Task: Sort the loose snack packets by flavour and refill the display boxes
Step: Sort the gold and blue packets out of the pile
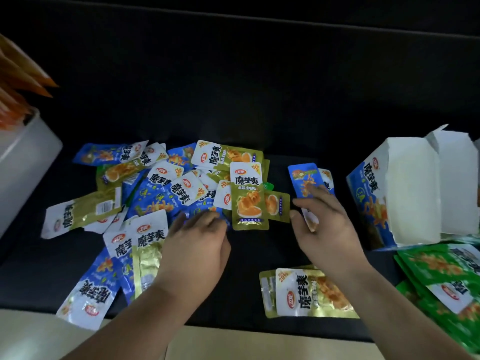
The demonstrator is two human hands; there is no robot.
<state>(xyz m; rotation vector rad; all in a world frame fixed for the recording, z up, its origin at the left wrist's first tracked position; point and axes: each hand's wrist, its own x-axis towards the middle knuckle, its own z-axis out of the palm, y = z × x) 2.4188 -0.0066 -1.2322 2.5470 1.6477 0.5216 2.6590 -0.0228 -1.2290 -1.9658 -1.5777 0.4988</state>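
Right hand (322,222) grips a blue foil snack packet (302,178) over the black bench (259,253); left hand (197,240) sits on the blue-and-gold packet pile (166,193), grip unclear.

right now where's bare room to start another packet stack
Bare dark surface beyond the mixed pile, and a patch between the left hand and the gold stack. Crowded: the pile, and around the blue box and green packets.
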